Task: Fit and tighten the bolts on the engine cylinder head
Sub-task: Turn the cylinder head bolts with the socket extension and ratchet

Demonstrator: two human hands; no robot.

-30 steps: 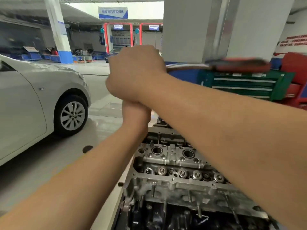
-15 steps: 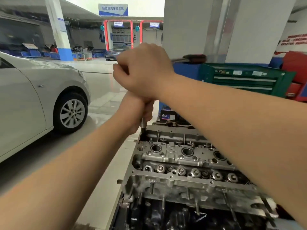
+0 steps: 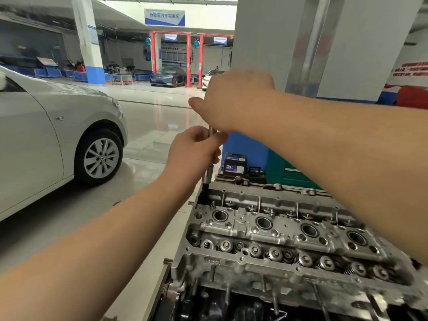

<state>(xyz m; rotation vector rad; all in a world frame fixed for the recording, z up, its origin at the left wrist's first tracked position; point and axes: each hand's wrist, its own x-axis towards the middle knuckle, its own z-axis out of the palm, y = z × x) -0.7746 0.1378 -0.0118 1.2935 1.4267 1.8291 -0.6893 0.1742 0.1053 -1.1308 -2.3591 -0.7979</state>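
Centre frame: left hand [image 3: 194, 154] grasps the upright socket extension [image 3: 209, 174] seated at the far-left corner of the cylinder head [image 3: 278, 230], lower right; right hand [image 3: 234, 100], blurred, clenched over its top; behind, a battery [image 3: 235, 163] labelled 白江, and a VW-badged wheel [image 3: 101, 158] at left

Right hand [image 3: 234, 100]: motion-blurred, tool top hidden beneath it. Extension bar [image 3: 209, 174]: middle concealed by left hand [image 3: 194, 154]. Cylinder head [image 3: 289, 230]: right end behind forearm.
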